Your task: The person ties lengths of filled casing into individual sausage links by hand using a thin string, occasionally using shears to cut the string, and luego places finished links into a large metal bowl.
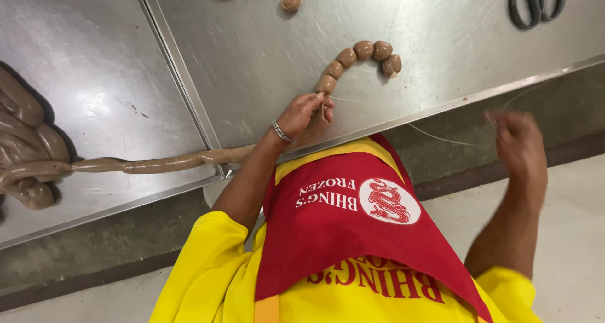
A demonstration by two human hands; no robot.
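Item: steel bench. My left hand pinches the sausage casing beside the tied links. My right hand, off the bench edge, is blurred; I cannot tell its grip.

Steel table with linked sausages, unlinked casing, scissors.

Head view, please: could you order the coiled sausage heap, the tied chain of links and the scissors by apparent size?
1. coiled sausage heap, though partly cropped by the frame
2. chain of links
3. scissors, only the handles show, so this rank is unsure
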